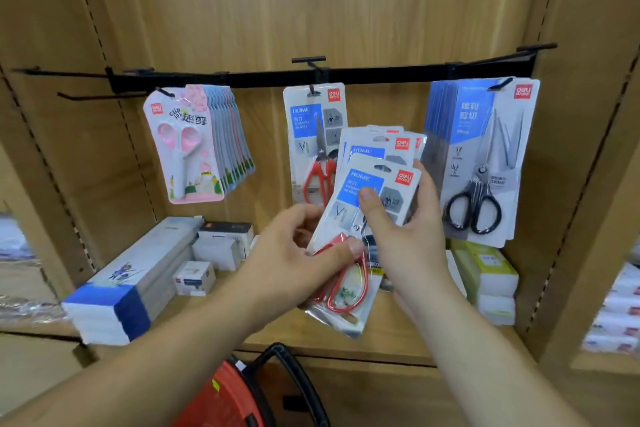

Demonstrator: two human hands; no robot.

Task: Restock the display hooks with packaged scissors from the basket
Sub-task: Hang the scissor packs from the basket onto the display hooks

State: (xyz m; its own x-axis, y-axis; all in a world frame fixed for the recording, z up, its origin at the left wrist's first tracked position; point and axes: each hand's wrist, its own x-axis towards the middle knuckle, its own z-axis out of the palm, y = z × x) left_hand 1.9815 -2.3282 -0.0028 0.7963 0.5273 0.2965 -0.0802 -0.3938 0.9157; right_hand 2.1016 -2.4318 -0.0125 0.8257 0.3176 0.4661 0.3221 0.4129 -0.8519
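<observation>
red basket (221,395) sits nearest, at 6 o'clock below the shelf edge, and what it holds is out of view. black rail (270,79) runs across the wooden back panel. pink scissors packs (187,146) hang at 9 o'clock and black-handled packs (485,156) at 3 o'clock. one red-handled pack (308,135) hangs on the middle hook (313,91) at 12 o'clock. fanned stack (367,184) of matching packs is held at centre, below and just in front of that hook.

right grip (405,236) is curled round the stack, thumb on the front blue label and fingers behind the right edge. left grip (298,250) pinches the front pack low down, thumb on the red handles.

the step looks like peeling one pack free. draw it off with the left grip while the right keeps the rest firm. then aim its hang hole (382,167) squarely at the hook tip, label facing out.
</observation>
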